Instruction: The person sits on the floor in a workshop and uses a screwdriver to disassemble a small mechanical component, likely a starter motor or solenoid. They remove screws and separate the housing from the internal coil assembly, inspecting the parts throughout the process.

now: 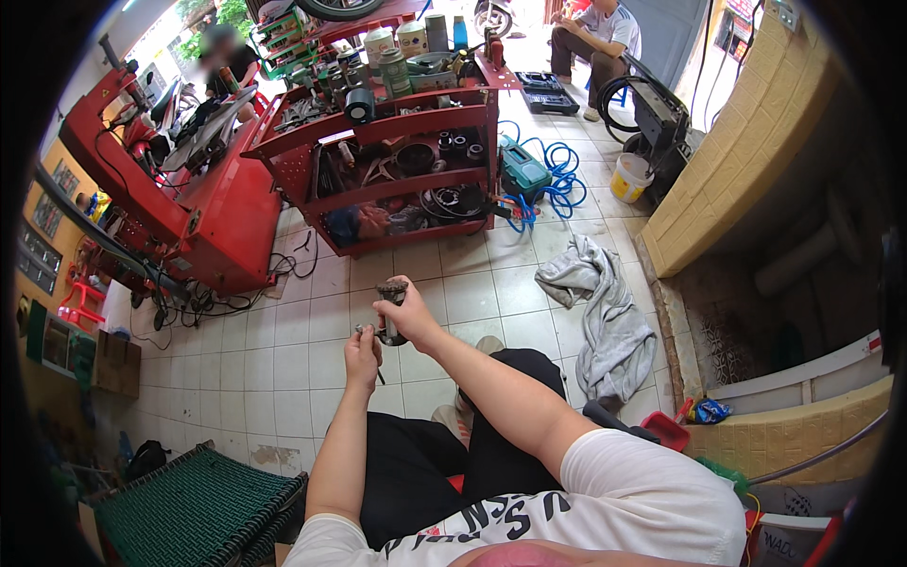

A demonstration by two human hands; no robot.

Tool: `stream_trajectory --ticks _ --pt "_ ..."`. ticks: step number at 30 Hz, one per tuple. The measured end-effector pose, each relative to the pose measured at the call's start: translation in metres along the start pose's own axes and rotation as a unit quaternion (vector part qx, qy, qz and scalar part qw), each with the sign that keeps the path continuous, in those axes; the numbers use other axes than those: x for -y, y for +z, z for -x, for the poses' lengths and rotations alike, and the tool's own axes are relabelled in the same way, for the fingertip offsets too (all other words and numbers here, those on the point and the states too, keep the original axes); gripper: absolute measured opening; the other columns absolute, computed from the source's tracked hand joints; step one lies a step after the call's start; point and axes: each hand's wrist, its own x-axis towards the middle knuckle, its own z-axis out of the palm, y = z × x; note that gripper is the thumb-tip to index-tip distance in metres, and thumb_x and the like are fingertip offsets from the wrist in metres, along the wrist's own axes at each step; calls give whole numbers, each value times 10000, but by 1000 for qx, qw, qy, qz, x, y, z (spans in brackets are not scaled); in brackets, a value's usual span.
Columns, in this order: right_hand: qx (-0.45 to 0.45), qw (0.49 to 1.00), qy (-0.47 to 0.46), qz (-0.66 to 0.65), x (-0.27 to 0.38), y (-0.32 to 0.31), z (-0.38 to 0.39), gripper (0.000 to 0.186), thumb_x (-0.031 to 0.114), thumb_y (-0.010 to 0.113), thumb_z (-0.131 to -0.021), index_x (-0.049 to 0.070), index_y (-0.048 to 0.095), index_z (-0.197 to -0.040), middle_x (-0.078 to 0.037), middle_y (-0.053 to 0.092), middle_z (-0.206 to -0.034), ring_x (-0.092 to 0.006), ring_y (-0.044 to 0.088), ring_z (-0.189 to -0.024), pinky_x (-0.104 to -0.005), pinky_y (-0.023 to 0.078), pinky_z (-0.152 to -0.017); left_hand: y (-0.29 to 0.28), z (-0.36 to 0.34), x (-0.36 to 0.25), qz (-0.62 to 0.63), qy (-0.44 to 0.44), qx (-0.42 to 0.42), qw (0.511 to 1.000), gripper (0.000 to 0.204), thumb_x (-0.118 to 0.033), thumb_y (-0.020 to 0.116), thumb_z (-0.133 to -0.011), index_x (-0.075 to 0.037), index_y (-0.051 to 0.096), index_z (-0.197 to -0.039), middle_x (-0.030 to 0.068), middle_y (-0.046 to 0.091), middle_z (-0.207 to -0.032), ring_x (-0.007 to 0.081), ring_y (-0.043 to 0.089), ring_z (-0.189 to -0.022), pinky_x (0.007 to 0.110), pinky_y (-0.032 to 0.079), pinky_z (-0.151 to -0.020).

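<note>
My right hand (408,314) is closed around a dark, greasy metal part (390,337) that looks like a brake caliper. The part is held up in front of my knees, with its lower end hanging under my fingers. My left hand (363,361) is closed just below and to the left of it. A thin dark rod (381,376) sticks out beneath the left fist, and a small light tip shows above its fingers. Whether the rod touches the metal part cannot be made out.
A red tool cart (373,200) loaded with cans and parts stands ahead. A grey cloth (605,326) lies on the tiles at right, near a teal machine (522,170) with blue hose. A green woven seat (198,506) is at lower left. Two people are farther back.
</note>
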Motion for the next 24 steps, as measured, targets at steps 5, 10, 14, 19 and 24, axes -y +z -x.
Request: stream_trajectory --ticks 5,10,14,19,24 --pt "71 948 -216 223 -1 3 8 546 117 750 -741 50 451 -1193 -108 637 -928 -225 651 -811 -344 528 -741 -2 -1 1 -37 -14 13 999 341 -400 530 -1018 -158 483 -783 -80 406 -575 22 327 -456 220 242 -405" --pt "68 955 -188 220 4 8 13 539 114 752 -733 54 448 -1174 -106 637 -893 -216 633 -817 -358 523 -770 0 0 -2 -11 -23 24 999 328 -410 489 -1040 -142 533 -855 -84 378 -584 24 299 -458 219 226 -410" --pt "-29 987 -127 97 -2 7 6 460 96 733 -774 62 469 -1149 -52 582 -887 -155 568 -788 -315 497 -729 8 6 -14 57 -59 16 997 299 -404 488 -1043 -128 568 -962 -86 353 -599 25 290 -470 216 214 -419" --pt "-74 996 17 -45 -9 2 -3 405 127 693 -820 50 442 -1128 -51 580 -858 -142 589 -754 -310 536 -643 4 3 -9 51 -6 26 998 253 -379 533 -1030 -135 562 -970 -93 349 -606 25 288 -479 213 210 -430" --pt "-56 993 82 -64 -4 -1 -2 389 129 689 -821 38 440 -1105 -61 591 -837 -150 593 -660 -314 530 -632 1 2 -3 56 16 31 998 255 -363 550 -1025 -153 503 -889 -94 349 -604 27 283 -476 215 213 -433"
